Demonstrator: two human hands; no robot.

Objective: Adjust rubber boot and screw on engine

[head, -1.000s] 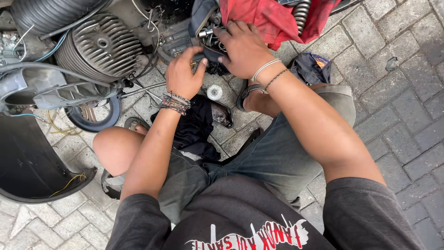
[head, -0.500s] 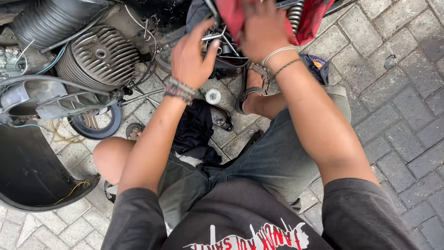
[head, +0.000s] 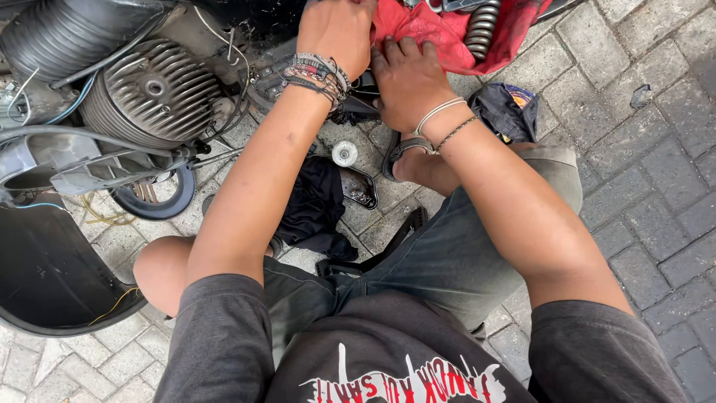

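Red rag (head: pixel 440 33) bunched at top of view against scooter underside, beside coil spring (head: pixel 481 30), pinched by left hand (head: pixel 337 30) and pressed by right hand (head: pixel 406 82), fingers curled; finned engine cylinder (head: pixel 153 93) off left, small white cap (head: pixel 344 154) on paving below.

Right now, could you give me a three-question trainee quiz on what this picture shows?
1. True or false: both hands are up at the red cloth.
2. Which wrist wears the thick stack of bracelets? A) left B) right
3. What ribbed metal part lies left of the arms?

Key:
1. True: left hand and right hand meet there.
2. A
3. The finned engine cylinder.
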